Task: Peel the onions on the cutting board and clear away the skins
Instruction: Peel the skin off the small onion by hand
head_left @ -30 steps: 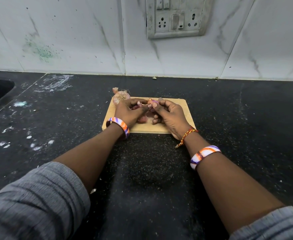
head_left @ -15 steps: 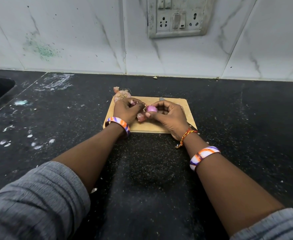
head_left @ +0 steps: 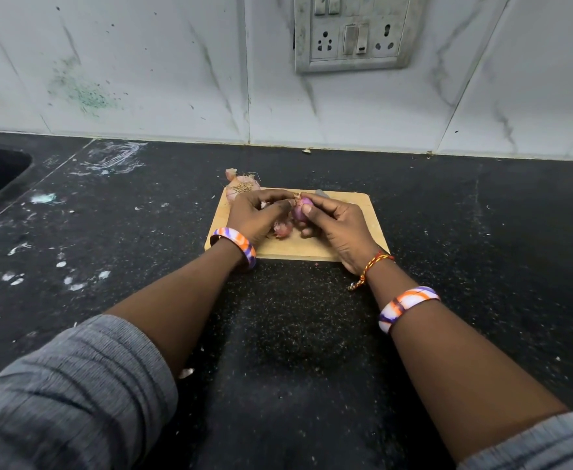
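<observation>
Onions sat at the wooden cutting board (head_left: 352, 228) on the black counter (head_left: 108, 232); nothing there bore writing I could read. At the board's far left corner lay an unpeeled onion (head_left: 242, 188), pale pink with dry roots. My left hand (head_left: 254, 215) curled its fingers at the small onion (head_left: 300, 210), purple and glossy where bare. Loose pink skins (head_left: 281, 228) lay beneath. My right hand (head_left: 339, 225) gripped that onion, thumb pressed on top.

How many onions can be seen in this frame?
2. One purple onion, mostly peeled, is held between the left hand and right hand over the cutting board. One unpeeled onion sits at the board's far left corner. The hands may hide others.
</observation>
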`<state>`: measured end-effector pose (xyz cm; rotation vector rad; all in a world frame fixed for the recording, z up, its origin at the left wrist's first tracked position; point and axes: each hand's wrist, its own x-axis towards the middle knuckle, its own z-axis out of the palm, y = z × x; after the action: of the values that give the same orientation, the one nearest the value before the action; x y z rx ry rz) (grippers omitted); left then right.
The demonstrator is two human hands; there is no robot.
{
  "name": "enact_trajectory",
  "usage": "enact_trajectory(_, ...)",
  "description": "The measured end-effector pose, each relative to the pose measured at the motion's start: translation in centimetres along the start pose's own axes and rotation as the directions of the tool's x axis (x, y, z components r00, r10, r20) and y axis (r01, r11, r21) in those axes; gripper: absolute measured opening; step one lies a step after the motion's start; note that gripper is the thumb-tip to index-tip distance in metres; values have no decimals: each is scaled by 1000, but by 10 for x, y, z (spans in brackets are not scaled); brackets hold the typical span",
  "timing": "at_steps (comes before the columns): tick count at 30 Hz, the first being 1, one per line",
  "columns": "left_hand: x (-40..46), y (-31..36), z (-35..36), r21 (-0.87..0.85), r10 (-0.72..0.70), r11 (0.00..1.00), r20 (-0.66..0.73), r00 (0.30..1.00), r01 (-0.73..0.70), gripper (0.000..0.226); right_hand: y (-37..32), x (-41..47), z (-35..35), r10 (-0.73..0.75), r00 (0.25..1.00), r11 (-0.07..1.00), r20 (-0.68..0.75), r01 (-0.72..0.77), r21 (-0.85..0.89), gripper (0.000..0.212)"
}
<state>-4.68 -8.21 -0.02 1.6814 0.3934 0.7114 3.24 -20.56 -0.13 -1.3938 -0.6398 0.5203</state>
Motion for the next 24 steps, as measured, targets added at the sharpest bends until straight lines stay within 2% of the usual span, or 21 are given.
enact_trajectory(4, 1, -1, 1, -38, -32, 999, 39, 999, 34, 23, -2, 1, 1, 16, 1000, 1000, 17, -16, 5, 26)
enact_trajectory(7, 3, -2, 0, -34, -58, 998, 7, 998, 58, 19, -4, -1, 2, 24, 999, 999, 23, -24, 24, 14)
enact_trajectory(9, 4, -4, -1, -46, -53, 998, 2, 999, 53, 13, -5, -1, 2, 35, 999, 999, 20, -36, 39, 14)
enact_trajectory(13, 3, -5, -3, 9, -24, 1000, 32, 999, 24, 25, -4, -1, 3, 39, 999, 999, 7, -39, 29, 18)
enact_trajectory(16, 0, -1, 1, 82, -56, 995, 18, 998, 54, 26, -4, -3, 2, 25, 1000, 1000, 14, -25, 3, 11)
enact_trajectory(18, -2, 3, 3, 114, -89, 990, 35, 995, 84, 27, -4, -4, 1, 12, 1000, 1000, 23, -12, -23, 20)
enact_trajectory(21, -3, 6, 2, 72, -134, 989, 57, 989, 129, 27, -5, -4, -1, -6, 999, 999, 35, 7, -38, 33)
enact_trajectory(24, -3, 6, 2, 96, -150, 985, 48, 988, 145, 27, -7, -4, -1, -13, 998, 1000, 54, 14, -21, 37)
